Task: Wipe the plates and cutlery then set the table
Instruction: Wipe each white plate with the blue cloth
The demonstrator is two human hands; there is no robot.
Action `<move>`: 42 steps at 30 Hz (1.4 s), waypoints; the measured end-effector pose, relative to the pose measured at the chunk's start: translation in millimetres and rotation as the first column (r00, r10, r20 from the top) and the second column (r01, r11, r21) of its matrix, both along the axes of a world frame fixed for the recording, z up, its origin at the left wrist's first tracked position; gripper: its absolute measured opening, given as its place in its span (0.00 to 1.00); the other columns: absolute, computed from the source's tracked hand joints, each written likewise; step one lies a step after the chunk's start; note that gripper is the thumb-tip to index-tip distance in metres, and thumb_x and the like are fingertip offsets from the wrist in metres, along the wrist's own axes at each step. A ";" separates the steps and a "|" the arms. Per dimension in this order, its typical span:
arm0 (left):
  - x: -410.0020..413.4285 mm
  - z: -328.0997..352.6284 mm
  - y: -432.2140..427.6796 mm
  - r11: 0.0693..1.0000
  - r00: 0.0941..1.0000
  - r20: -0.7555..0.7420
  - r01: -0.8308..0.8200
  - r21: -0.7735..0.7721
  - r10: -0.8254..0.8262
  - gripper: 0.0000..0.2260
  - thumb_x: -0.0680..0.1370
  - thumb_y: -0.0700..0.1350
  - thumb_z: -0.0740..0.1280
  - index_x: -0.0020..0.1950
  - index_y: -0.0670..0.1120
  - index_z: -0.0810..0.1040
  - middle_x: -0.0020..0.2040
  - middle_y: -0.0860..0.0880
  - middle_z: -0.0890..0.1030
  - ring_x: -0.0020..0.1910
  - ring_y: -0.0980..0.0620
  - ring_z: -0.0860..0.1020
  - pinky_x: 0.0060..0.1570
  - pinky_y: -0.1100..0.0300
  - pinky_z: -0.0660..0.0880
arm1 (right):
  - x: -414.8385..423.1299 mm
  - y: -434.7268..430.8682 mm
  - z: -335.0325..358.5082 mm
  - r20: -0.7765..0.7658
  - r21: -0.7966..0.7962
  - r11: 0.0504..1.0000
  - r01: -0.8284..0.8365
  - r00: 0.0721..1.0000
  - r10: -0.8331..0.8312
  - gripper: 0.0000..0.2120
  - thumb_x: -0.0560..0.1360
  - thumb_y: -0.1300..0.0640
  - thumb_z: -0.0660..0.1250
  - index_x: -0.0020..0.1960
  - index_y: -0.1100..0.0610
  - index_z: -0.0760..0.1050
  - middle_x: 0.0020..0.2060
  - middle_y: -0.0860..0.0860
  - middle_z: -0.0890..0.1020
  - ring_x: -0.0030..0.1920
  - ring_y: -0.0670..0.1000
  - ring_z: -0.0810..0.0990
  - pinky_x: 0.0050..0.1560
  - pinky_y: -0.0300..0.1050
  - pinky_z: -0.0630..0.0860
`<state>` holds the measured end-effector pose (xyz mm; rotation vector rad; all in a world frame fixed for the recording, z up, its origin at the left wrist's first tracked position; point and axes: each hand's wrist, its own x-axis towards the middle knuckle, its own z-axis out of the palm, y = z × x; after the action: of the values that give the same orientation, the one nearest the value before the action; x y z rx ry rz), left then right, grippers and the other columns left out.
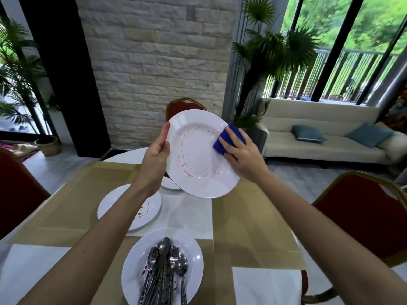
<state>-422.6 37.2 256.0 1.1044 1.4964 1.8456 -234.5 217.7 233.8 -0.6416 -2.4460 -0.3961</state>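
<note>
Head view: I am gripping the plate (198, 155) at its 9 o'clock rim with my left hand (157, 148), thumb on the face, fingers hidden behind. It is hanging tilted above the table (187, 212), long axis running 11 to 5. Red smears (184, 166) are sitting at 7 to 9 in its well. My right hand (242, 155) is pressing a sponge (229, 137) flat-fingered at 2 o'clock, so I judge the wipe needs to travel toward 8. Below, the left plate (123, 214) is waiting; the far plate (170, 184) is mostly hiding behind the held one; the cutlery (165, 271) is running off the bottom edge.
</note>
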 end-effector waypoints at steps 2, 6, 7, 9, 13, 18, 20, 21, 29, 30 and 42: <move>-4.2 4.7 -0.4 0.997 0.997 0.046 0.071 -0.018 -0.070 0.20 0.84 0.43 0.54 0.69 0.66 0.64 0.53 0.59 0.80 0.40 0.57 0.78 0.31 0.62 0.76 | 2.9 4.8 17.8 0.016 0.017 0.999 -0.048 0.999 0.048 0.22 0.79 0.51 0.56 0.70 0.56 0.71 0.73 0.58 0.66 0.66 0.66 0.68 0.68 0.59 0.64; -7.7 7.2 -0.5 0.988 0.984 0.098 0.153 -0.025 -0.150 0.19 0.83 0.43 0.55 0.68 0.65 0.67 0.65 0.52 0.76 0.54 0.54 0.78 0.41 0.62 0.78 | -1.3 1.7 32.2 -0.013 0.069 0.997 -0.046 0.999 0.047 0.20 0.79 0.55 0.57 0.69 0.59 0.72 0.71 0.57 0.69 0.64 0.61 0.72 0.63 0.55 0.68; -5.4 7.5 -0.1 0.990 0.985 0.100 0.143 -0.015 -0.140 0.19 0.84 0.43 0.55 0.68 0.65 0.67 0.65 0.52 0.76 0.53 0.54 0.78 0.40 0.63 0.78 | -4.1 -0.1 30.9 -0.035 0.092 0.996 -0.013 0.999 0.016 0.20 0.79 0.56 0.58 0.69 0.59 0.72 0.71 0.57 0.70 0.63 0.63 0.73 0.62 0.57 0.70; -1.0 6.0 2.8 0.996 0.990 0.106 0.092 0.005 -0.092 0.18 0.84 0.44 0.55 0.68 0.64 0.68 0.65 0.52 0.76 0.54 0.55 0.78 0.42 0.64 0.78 | -10.4 -8.3 23.7 -0.075 0.094 0.989 0.110 0.992 -0.103 0.20 0.77 0.58 0.64 0.69 0.59 0.72 0.70 0.56 0.71 0.61 0.66 0.74 0.58 0.60 0.75; 2.9 2.3 4.5 0.999 0.996 0.083 -0.033 0.022 0.031 0.18 0.84 0.45 0.55 0.72 0.60 0.65 0.60 0.58 0.78 0.51 0.59 0.78 0.42 0.64 0.78 | -20.8 -37.9 -5.0 0.050 0.026 0.981 0.191 0.980 -0.192 0.29 0.70 0.59 0.73 0.70 0.60 0.71 0.68 0.56 0.74 0.65 0.67 0.72 0.54 0.60 0.77; -0.4 -1.3 4.9 0.999 0.998 0.043 -0.042 -0.004 0.043 0.19 0.83 0.45 0.55 0.71 0.63 0.63 0.48 0.61 0.80 0.37 0.61 0.78 0.28 0.64 0.75 | -26.5 -45.7 -8.1 0.144 -0.112 0.960 0.257 0.960 -0.240 0.30 0.81 0.56 0.58 0.79 0.55 0.48 0.78 0.50 0.53 0.77 0.62 0.48 0.74 0.57 0.55; 2.8 -1.7 7.0 1.000 1.000 0.019 0.014 -0.023 -0.013 0.19 0.84 0.45 0.55 0.70 0.66 0.64 0.49 0.55 0.81 0.41 0.55 0.77 0.35 0.60 0.77 | -32.9 -44.1 5.7 0.023 -0.141 0.961 0.238 0.971 -0.237 0.30 0.81 0.60 0.57 0.79 0.55 0.48 0.78 0.50 0.51 0.77 0.61 0.45 0.75 0.56 0.52; 4.6 -2.1 8.1 0.999 0.999 0.017 0.043 -0.024 -0.042 0.19 0.83 0.44 0.55 0.69 0.66 0.65 0.51 0.53 0.81 0.45 0.53 0.77 0.42 0.57 0.78 | -38.9 -44.1 10.2 -0.016 -0.163 0.967 0.193 0.980 -0.198 0.31 0.80 0.61 0.58 0.79 0.55 0.48 0.78 0.50 0.51 0.77 0.61 0.44 0.75 0.56 0.52; -11.0 -3.6 1.6 0.997 0.990 0.119 -0.073 0.024 0.070 0.18 0.83 0.45 0.57 0.65 0.69 0.66 0.50 0.54 0.81 0.44 0.56 0.79 0.40 0.60 0.77 | -24.2 -59.9 -16.4 0.288 -0.163 0.906 -0.390 0.860 0.422 0.26 0.77 0.61 0.63 0.74 0.55 0.64 0.73 0.48 0.67 0.73 0.56 0.65 0.70 0.50 0.65; -12.7 -5.6 0.2 0.996 0.991 0.102 -0.089 0.015 0.087 0.19 0.83 0.45 0.57 0.64 0.70 0.66 0.47 0.55 0.81 0.41 0.57 0.78 0.37 0.61 0.76 | -15.8 -48.2 -17.6 0.326 -0.142 0.918 -0.371 0.858 0.397 0.27 0.76 0.62 0.64 0.74 0.54 0.65 0.72 0.47 0.68 0.72 0.55 0.66 0.69 0.50 0.66; -5.3 -22.7 -0.3 0.997 0.992 0.096 -0.076 -0.027 0.078 0.20 0.83 0.42 0.55 0.62 0.69 0.69 0.58 0.54 0.80 0.52 0.56 0.79 0.58 0.54 0.75 | -32.0 -72.5 -30.1 0.174 -0.233 0.890 -0.392 0.883 0.435 0.25 0.77 0.62 0.64 0.74 0.56 0.65 0.73 0.49 0.68 0.74 0.58 0.63 0.68 0.50 0.65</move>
<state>-427.9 36.9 233.4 0.9442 1.5201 1.9006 -266.5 145.2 203.7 -0.1321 -2.7686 -0.0582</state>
